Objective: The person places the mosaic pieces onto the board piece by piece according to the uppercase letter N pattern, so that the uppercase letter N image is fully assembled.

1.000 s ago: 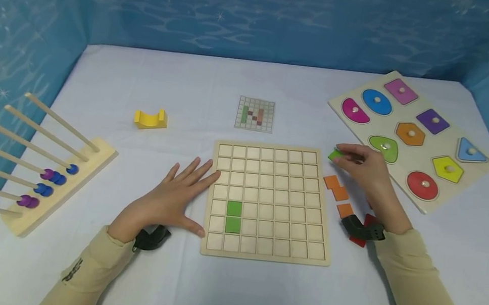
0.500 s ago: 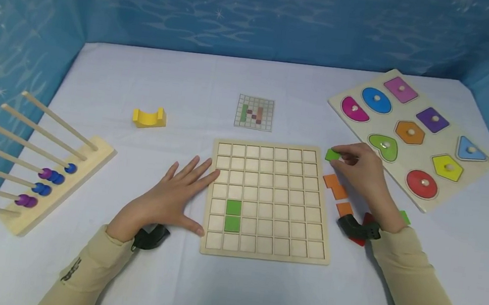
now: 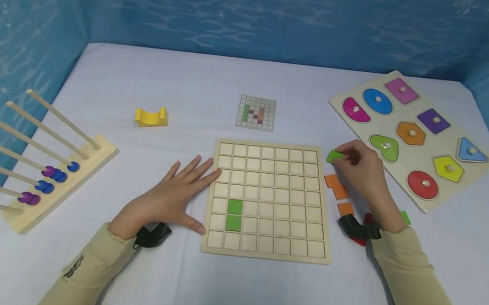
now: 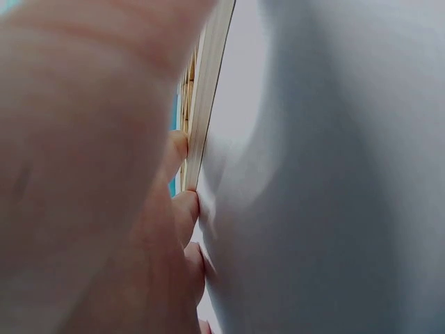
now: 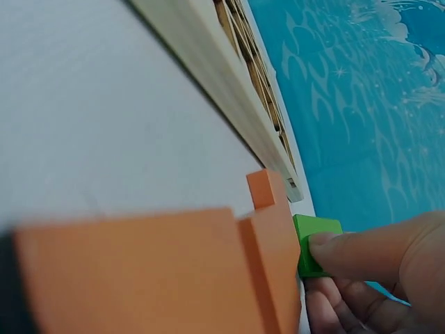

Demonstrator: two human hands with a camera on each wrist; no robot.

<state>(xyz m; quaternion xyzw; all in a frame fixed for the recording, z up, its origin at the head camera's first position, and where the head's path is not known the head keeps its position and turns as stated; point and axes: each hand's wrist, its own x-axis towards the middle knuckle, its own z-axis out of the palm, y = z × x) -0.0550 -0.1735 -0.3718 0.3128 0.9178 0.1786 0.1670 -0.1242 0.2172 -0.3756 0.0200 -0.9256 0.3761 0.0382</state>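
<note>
My right hand (image 3: 363, 169) pinches a small green block (image 3: 334, 156) between thumb and fingers, just off the upper right corner of a wooden grid board (image 3: 265, 256). In the right wrist view the thumb presses on the block's face, beside nearby orange blocks (image 5: 167, 271). Fingers spread, my left hand (image 3: 169, 202) rests at the board's left edge, with fingertips and thumb touching the frame. Two green squares (image 3: 234, 214) fill neighbouring cells in the board's second column. The left wrist view shows mostly blurred hand and the board's side (image 4: 208, 90).
Orange pieces (image 3: 339, 190) and red pieces, partly under the right wrist, lie right of the board; another green piece (image 3: 405, 218) shows by the sleeve. Around stand a pattern card (image 3: 256, 113), a yellow block (image 3: 151, 117), a bead-peg stand (image 3: 62, 181) and a knobbed shape puzzle (image 3: 402, 156).
My right hand has shifted slightly left with the green block, and a green piece beside the right sleeve has come into sight. The left hand keeps its place at the board.
</note>
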